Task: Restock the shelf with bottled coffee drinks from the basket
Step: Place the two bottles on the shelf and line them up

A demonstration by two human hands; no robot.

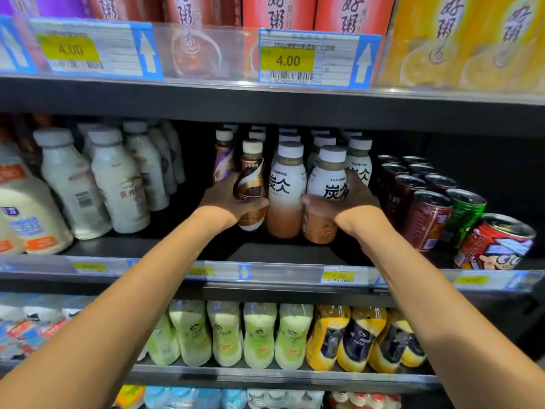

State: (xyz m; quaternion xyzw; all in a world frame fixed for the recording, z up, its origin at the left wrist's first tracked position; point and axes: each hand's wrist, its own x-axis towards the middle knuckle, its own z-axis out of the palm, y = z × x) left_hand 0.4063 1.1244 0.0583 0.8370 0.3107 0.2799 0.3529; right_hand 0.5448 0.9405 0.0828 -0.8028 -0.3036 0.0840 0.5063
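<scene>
A: Where were the hands at that point?

B: Both were up at the middle shelf [295,252]. The left hand [227,199] was wrapped around a brown swirl bottle [250,187], with its thumb across the front. The right hand [348,202] was closed on a white-label bottle [327,184] at the front of the coffee row.

A: And the other white-label bottle [287,184]?

B: It stood between the two held ones, touching both or nearly so. Neither hand gripped it, as far as I could tell.

A: Were the held bottles already standing on the shelf?

B: Their bases sat at the level of the board, but I couldn't say whether they were resting or just above it. More of the same white-capped bottles stood in rows behind them.

A: So which step was that?

B: I judged it the placing step, setting bottles into the front of their rows or squaring them up. The basket wasn't in view.

A: What did the next move call for?

B: Seating both bottles upright and in line, labels forward, then letting go cleanly. The cans [424,216] just to the right stood close to the right hand's knuckles, so the withdrawal needed care. The milk bottles [118,178] on the left were well apart.
</scene>
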